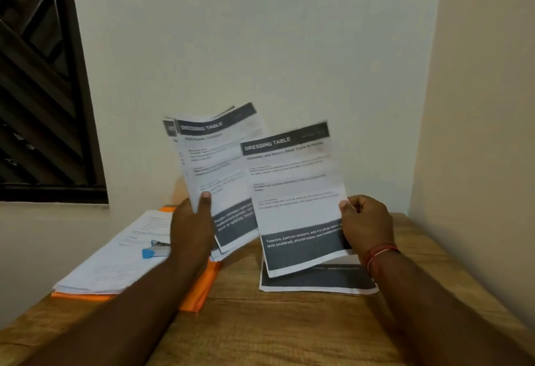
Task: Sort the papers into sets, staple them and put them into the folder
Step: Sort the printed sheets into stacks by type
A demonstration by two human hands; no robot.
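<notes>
left hand (192, 221) grips a paper bundle (215, 160); right hand (366, 222) pinches one sheet (295, 192).

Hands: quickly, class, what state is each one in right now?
Left hand: closed, gripping a sheaf of papers, held up.
Right hand: closed, pinching a sheet by its edge.

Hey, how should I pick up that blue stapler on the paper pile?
Best come from above and pinch the stapler across its long sides, near the blue end. It lies flat on the pile, so its top and sides are free; its other end is hidden behind the left hand.
</notes>
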